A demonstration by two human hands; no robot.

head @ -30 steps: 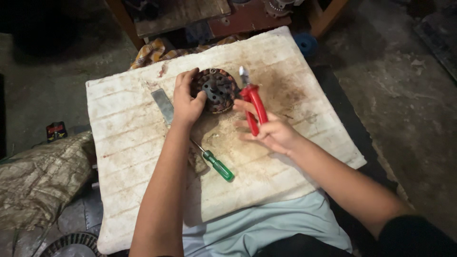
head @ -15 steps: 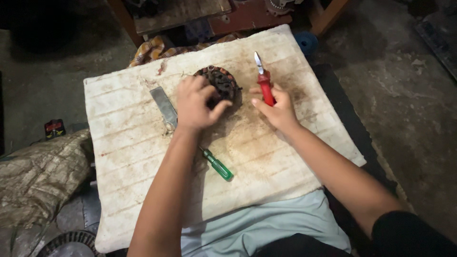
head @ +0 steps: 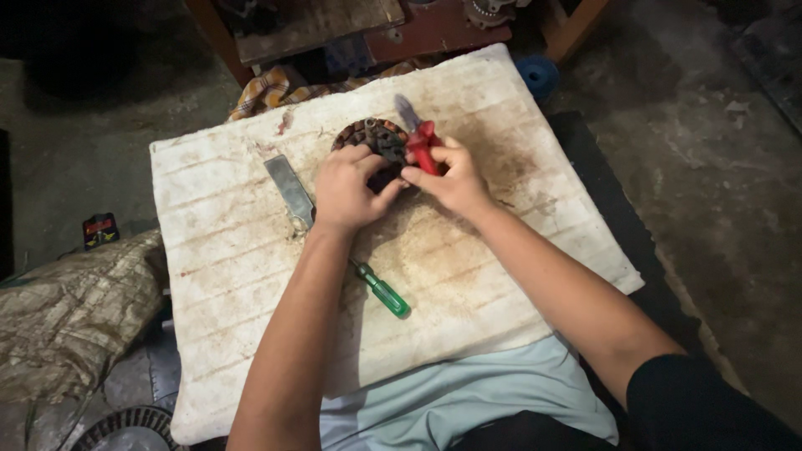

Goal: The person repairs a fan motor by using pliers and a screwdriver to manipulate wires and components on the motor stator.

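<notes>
Your left hand (head: 349, 190) curls around the dark round motor stator (head: 374, 142) near the foam board's (head: 225, 250) far edge. Your right hand (head: 455, 177) grips red-handled pliers (head: 422, 138) against its right side; a green-handled screwdriver (head: 383, 291) lies mid-board.

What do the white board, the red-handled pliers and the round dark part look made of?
White board: probably foam, going by its matte, ribbed, rust-stained surface. Red-handled pliers in the right hand: grey metal tips, with glossy grips that look like plastic or rubber. Round dark part under the left hand: seemingly metal with dark, possibly copper windings; it is dull and grimy.
</notes>
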